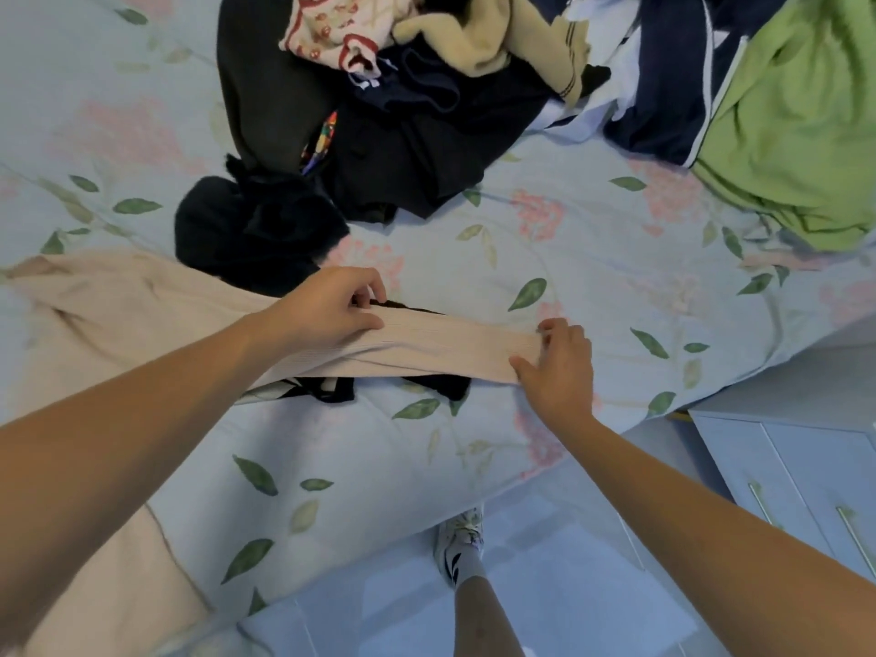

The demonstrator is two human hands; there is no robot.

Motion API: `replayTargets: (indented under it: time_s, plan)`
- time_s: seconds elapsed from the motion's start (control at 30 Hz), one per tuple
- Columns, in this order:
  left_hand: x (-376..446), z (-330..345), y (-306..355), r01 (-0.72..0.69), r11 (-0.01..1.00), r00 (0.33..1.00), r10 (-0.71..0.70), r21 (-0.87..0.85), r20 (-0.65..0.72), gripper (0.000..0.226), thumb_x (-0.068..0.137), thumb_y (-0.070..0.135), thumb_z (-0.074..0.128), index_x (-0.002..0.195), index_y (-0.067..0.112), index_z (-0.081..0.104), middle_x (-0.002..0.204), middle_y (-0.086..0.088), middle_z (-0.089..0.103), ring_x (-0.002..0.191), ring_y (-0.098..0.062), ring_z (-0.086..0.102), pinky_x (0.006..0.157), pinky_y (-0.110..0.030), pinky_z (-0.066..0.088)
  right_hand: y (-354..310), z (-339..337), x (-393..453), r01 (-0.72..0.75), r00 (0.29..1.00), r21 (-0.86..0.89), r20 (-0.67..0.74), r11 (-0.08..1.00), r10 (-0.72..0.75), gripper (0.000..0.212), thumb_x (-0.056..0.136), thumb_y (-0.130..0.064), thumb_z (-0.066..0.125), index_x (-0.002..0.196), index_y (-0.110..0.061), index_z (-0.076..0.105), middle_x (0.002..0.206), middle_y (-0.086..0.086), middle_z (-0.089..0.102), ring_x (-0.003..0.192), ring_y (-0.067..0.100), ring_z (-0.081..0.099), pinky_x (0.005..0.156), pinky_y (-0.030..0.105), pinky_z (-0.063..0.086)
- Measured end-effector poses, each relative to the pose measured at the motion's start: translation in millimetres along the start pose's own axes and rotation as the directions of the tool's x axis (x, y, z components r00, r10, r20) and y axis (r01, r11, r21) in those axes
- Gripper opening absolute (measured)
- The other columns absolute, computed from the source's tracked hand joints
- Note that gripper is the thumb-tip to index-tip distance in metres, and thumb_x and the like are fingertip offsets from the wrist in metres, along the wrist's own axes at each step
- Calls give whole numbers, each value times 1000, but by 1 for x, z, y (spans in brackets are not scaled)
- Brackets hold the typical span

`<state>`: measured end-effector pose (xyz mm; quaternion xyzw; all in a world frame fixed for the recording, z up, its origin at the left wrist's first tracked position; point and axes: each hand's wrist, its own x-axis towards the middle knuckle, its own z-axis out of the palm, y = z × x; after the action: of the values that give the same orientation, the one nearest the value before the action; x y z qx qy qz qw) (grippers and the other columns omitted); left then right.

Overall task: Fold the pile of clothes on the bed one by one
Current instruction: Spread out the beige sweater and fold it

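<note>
Head view looks down on a bed (592, 258) covered by a pale blue sheet printed with green leaves and pink flowers. Across the middle of the frame lies a pale pink ribbed garment (441, 346), stretched into a long band from the left edge toward the centre right. The left hand (332, 308) grips this band near the centre, fingers curled over its upper edge and thumb along the front. The right hand (557, 358) holds the band's end at centre right, fingers clamped on the cloth with the thumb pressed against its lower corner. Dark cloth (438, 386) shows from under the band, along its lower edge.

At the top centre sits the pile of clothes (403, 135): mostly black and dark pieces, with a cream garment (497, 40) and a white one with red print (332, 30) on top. A black bundle (246, 230) lies at the pile's lower left, just above the pink band. A navy garment with white piping (663, 87) and a light green one (796, 125) fill the upper right.

At bottom centre a patterned shoe (462, 542) stands on the pale floor, and a light cabinet (796, 471) with bar handles is at the lower right.
</note>
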<state>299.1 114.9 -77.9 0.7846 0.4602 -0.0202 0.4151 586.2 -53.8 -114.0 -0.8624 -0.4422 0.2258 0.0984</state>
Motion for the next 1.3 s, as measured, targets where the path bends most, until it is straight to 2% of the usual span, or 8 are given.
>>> replayTargets:
  time_s: [0.1, 0.3, 0.43, 0.6, 0.77, 0.87, 1.03, 1.3]
  plan:
    - [-17, -13, -12, 0, 1000, 1000, -1, 6, 12, 21, 85, 36, 82, 98, 33, 66, 88, 9, 65, 83, -10, 62, 78, -35, 53, -28, 5, -9, 186, 979, -111, -60, 976, -193, 47, 83, -16, 75, 126, -14, 58, 124, 9, 52, 115, 34, 49, 86, 48, 46]
    - [-57, -63, -61, 13, 994, 997, -21, 107, 74, 27, 88, 48, 77, 105, 30, 66, 91, 14, 65, 83, -5, 60, 74, -33, 50, -160, 36, -30, 556, 788, 239, 154, 796, -596, 38, 92, -23, 70, 129, -20, 61, 119, -3, 56, 112, 20, 50, 95, 40, 45]
    - [-84, -94, -109, 17, 963, 987, -60, 268, 150, 26, 86, 52, 75, 103, 35, 63, 96, 15, 67, 88, -11, 60, 80, -37, 52, -246, 67, -38, 625, 709, 229, 234, 746, -666, 40, 92, -33, 71, 129, -27, 59, 118, -7, 60, 113, 20, 51, 98, 46, 43]
    - [-116, -131, -176, 72, 846, 983, -151, 528, 107, 53, 92, 41, 68, 141, 29, 52, 141, 2, 47, 126, -23, 41, 103, -42, 40, -306, 95, -46, 681, 660, 126, 322, 721, -679, 40, 95, -34, 70, 132, -27, 57, 120, -7, 57, 116, 19, 49, 96, 43, 39]
    - [-125, -143, -219, 189, 870, 978, -210, 455, -4, 69, 92, 30, 64, 155, 25, 38, 156, -3, 41, 141, -28, 35, 115, -45, 32, -330, 115, -52, 713, 669, -80, 377, 697, -641, 44, 93, -47, 69, 129, -25, 58, 117, -6, 62, 109, 22, 54, 94, 42, 40]
    - [-117, -141, -226, 267, 896, 962, -272, 354, -36, 63, 92, 38, 66, 149, 20, 46, 142, -6, 53, 133, -28, 41, 109, -45, 37, -335, 122, -54, 690, 708, -173, 361, 703, -606, 27, 95, -48, 67, 105, -23, 61, 95, -6, 64, 93, 23, 56, 88, 42, 38]
    - [-110, -145, -227, 304, 939, 949, -285, 161, -133, 29, 90, 36, 67, 79, 12, 56, 80, -3, 57, 83, -26, 54, 69, -37, 37, -330, 121, -43, 665, 722, -42, 288, 745, -629, 24, 103, -28, 57, 82, -22, 47, 78, -8, 49, 74, 21, 52, 69, 39, 36]
    - [-108, -171, -241, 287, 956, 925, -263, 51, -273, 19, 101, 31, 62, 92, 14, 61, 84, -5, 62, 82, -29, 59, 64, -38, 39, -336, 109, -10, 685, 728, -169, 211, 709, -653, 42, 102, -52, 58, 82, -15, 54, 62, -3, 50, 59, 23, 50, 52, 35, 27]
